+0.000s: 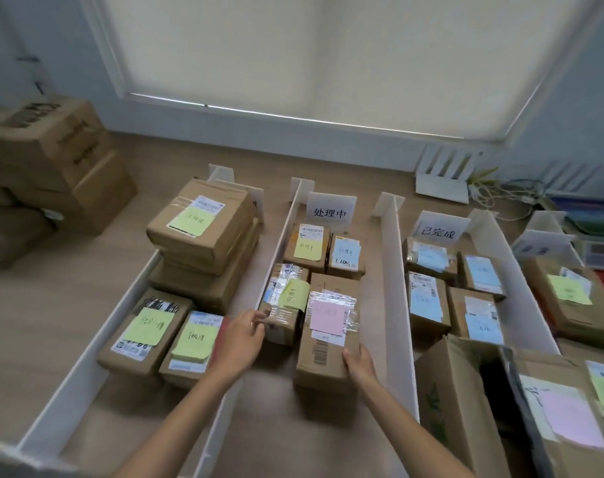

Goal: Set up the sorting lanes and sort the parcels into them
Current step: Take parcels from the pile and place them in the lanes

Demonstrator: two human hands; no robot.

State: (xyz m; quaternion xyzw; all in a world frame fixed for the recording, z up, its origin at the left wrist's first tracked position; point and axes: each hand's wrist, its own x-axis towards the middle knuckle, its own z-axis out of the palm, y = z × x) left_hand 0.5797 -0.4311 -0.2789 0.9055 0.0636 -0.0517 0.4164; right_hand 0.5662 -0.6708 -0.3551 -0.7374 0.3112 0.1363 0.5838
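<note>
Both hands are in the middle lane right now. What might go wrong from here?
1. The right hand grips only the near corner of the pink-note parcel; it may twist and knock the right divider.
2. The left hand reaches across the thin left divider; a nudge could shift the lane.
3. The green note on the taped parcel curls up and may peel off.

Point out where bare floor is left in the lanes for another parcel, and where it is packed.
Free: the near end of the left lane, in front of its two green-note boxes; and the near end of the middle lane, below the pink-note parcel the right hand grips. Crowded: the blue-note lane, closed off by an open carton.
</note>
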